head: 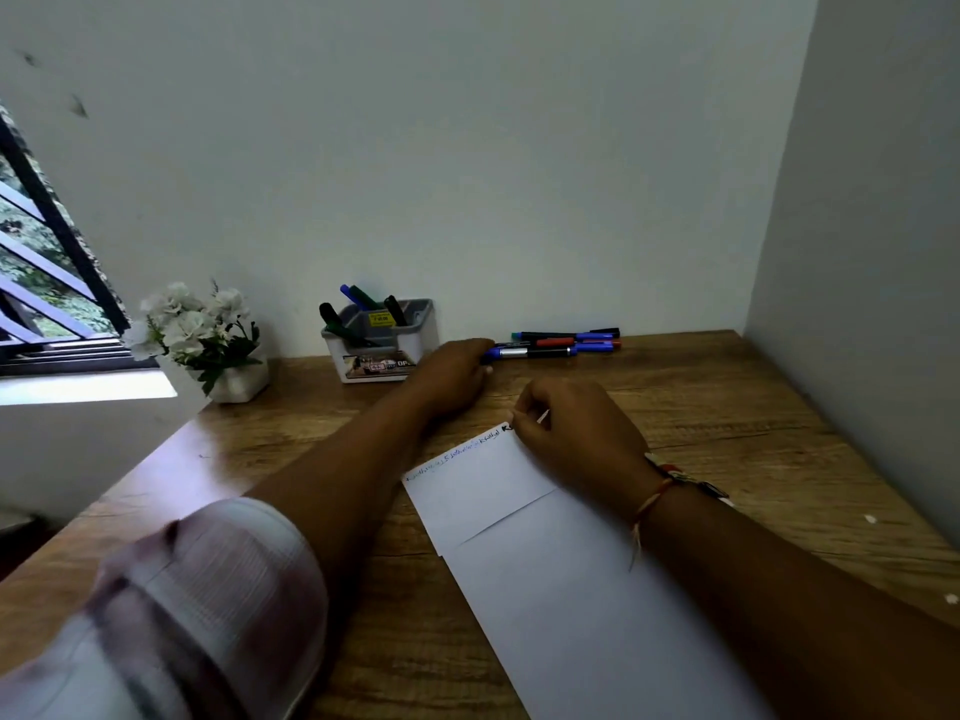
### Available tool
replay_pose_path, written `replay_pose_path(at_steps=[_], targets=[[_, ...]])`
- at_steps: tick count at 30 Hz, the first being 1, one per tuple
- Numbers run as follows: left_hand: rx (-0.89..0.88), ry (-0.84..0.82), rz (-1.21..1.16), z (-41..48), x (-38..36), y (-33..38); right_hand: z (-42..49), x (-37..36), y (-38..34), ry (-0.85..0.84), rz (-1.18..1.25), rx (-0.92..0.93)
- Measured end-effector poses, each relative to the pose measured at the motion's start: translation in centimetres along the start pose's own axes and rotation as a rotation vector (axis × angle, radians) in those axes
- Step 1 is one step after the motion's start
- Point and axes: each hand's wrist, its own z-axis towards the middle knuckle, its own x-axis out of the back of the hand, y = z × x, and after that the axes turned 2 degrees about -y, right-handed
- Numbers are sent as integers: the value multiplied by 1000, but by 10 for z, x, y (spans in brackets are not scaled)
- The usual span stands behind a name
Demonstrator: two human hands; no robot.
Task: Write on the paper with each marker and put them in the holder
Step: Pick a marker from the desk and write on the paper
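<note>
Left hand (457, 374) at blue-and-black plastic marker (511, 351), just right of grey plastic holder (417, 339); grip hidden, cannot tell. Right hand (571, 433), fingers curled, pins white paper sheet (571, 589) before holder. I fear a pull scattering neighbouring markers (571, 337).

Left hand (452, 371) grips a blue marker (521, 351); right hand (571, 433) rests on paper (571, 589).

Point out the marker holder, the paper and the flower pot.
marker holder (415, 317): head view, grey upper wall.
paper (545, 589): head view, bare lower sheet.
flower pot (241, 384): head view, white front face.
</note>
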Motion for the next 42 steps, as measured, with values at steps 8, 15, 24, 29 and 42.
replay_pose_path(at_steps=[8, 15, 24, 29, 42], targets=[[1, 7, 256, 15, -12, -8, 2, 0, 1, -12, -40, -16], [-6, 97, 282, 9, -9, -14, 4, -1, 0, -1, -49, -25], [-37, 69, 43, -13, 1, -12, 3, 5, -6, -4, -54, -18], [66, 195, -340, -48, 13, 1, 2, 3, -9, 26, 113, -44], [-46, 5, -935, -128, 36, 12, -16, 17, -35, -134, 1085, -277]])
